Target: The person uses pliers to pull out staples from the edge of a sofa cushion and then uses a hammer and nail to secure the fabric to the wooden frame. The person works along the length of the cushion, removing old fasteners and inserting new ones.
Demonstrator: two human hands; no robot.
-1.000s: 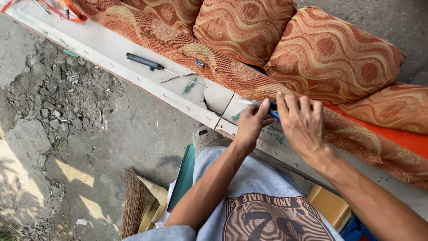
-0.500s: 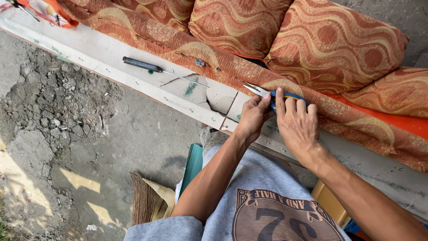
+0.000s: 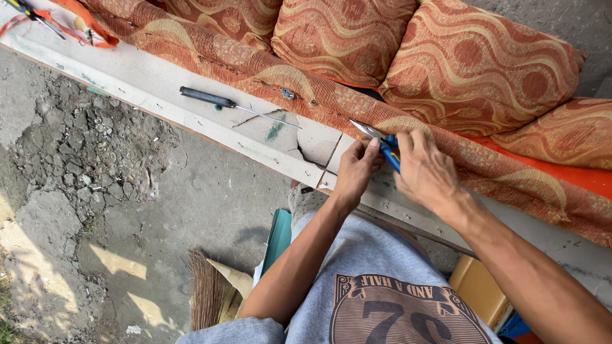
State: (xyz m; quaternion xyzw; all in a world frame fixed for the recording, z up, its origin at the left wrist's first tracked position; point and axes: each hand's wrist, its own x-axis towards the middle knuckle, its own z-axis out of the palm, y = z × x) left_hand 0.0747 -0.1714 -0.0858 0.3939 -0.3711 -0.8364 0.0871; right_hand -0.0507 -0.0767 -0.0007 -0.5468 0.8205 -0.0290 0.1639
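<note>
Blue-handled pliers (image 3: 385, 144) lie against the lower edge of an orange patterned sofa cover (image 3: 268, 73), metal nose pointing up-left. My right hand (image 3: 428, 173) closes around the blue handles from the right. My left hand (image 3: 356, 169) comes up from below with fingers curled, its fingertips against the pliers near the joint. Both hands rest over a pale, cracked board (image 3: 255, 137) that runs along the sofa's underside. A black-handled screwdriver (image 3: 207, 97) lies on the board to the left of my hands.
Patterned cushions (image 3: 484, 64) fill the top. An orange strap with small tools (image 3: 83, 30) sits at the top left. Cracked concrete ground (image 3: 95, 165) lies to the left. A broom (image 3: 207, 296), a teal object (image 3: 278, 239) and a yellow box (image 3: 478, 290) are by my legs.
Both hands have stayed together at the sofa edge with the pliers. The pliers' nose now shows more clearly above my left fingertips. The view has shifted slightly.
</note>
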